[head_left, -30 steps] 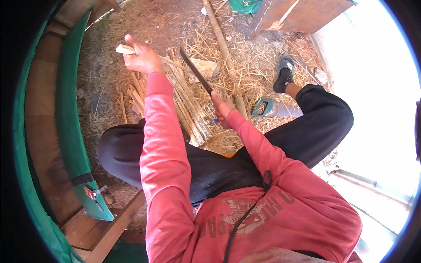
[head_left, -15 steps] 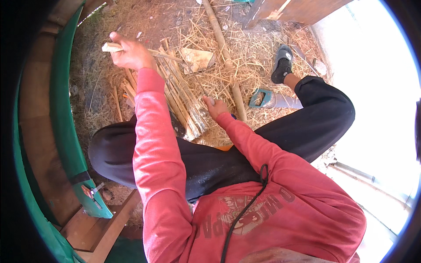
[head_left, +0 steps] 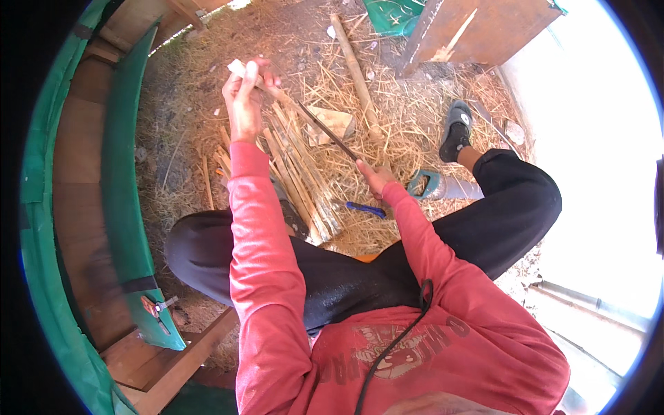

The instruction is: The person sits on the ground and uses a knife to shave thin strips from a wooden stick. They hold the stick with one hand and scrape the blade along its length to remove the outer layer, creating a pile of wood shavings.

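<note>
I'm looking down past my red sleeves: my left hand (head_left: 243, 93) is raised, fingers clenched around the pale end of a thin bamboo strip (head_left: 266, 83), and my right hand (head_left: 375, 178) is closed on the handle of a long dark blade (head_left: 325, 131) whose tip meets the strip just right of my left fingers. Below and between the two sets of fingers lies a bundle of split bamboo slats (head_left: 297, 176), fanned over the straw-covered ground (head_left: 408, 124), reaching back to my black-trousered knee. Just beyond the blade, past my right fingertips, sits a flat tan piece of board (head_left: 330, 123), and further out a whole bamboo pole (head_left: 357, 76) runs away from me. Close under my right fingers there's a small blue tool (head_left: 365, 208), and to their right a teal-handled saw (head_left: 427, 185) beside my shin, my foot in a dark sandal (head_left: 457, 131) further out. Top right, well beyond the fingers, a brown board (head_left: 477, 28) leans with a green sack (head_left: 391, 14) beside it; what's printed on it I can't make out. Far left of my left fingers curves a green-painted wooden bench (head_left: 121, 180), a red-and-white tag (head_left: 151, 306) on its near end, too small to read.
</note>
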The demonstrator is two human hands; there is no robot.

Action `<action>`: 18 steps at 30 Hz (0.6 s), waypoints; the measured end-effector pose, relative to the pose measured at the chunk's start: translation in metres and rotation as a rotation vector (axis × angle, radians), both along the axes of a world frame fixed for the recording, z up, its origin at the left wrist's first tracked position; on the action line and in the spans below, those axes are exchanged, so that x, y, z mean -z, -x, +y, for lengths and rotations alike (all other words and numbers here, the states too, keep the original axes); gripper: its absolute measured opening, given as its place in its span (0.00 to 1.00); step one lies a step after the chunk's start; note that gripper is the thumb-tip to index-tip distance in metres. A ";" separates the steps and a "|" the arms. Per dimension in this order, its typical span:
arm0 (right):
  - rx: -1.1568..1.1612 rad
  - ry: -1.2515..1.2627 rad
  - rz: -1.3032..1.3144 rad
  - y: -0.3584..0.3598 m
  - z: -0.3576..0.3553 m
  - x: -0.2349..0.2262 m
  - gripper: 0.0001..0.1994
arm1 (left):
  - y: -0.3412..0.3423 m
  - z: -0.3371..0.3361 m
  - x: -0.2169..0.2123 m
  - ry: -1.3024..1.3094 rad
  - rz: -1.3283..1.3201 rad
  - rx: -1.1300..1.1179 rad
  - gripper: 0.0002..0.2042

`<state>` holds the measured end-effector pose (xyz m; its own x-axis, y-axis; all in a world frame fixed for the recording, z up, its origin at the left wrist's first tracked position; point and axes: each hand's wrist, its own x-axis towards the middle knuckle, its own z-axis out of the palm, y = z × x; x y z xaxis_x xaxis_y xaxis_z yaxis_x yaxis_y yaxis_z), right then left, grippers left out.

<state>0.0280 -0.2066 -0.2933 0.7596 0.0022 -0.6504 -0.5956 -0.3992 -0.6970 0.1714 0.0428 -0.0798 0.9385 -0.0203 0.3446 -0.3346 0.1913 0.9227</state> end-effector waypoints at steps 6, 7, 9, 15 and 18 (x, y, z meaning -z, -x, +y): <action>-0.147 0.423 -0.512 0.012 0.016 0.028 0.47 | -0.002 0.010 -0.020 0.244 0.009 -0.046 0.30; -0.100 0.309 -0.403 0.011 0.016 0.033 0.44 | -0.005 0.004 -0.018 0.280 0.097 -0.228 0.27; -0.015 0.037 -0.083 0.000 0.016 0.023 0.40 | -0.006 0.007 -0.014 0.382 0.118 -0.292 0.24; 0.270 -0.521 0.442 -0.009 0.027 -0.086 0.32 | -0.003 0.000 -0.010 0.372 0.069 -0.359 0.23; 0.232 -0.650 0.347 -0.008 0.032 -0.089 0.35 | -0.006 -0.002 -0.011 0.388 0.063 -0.349 0.23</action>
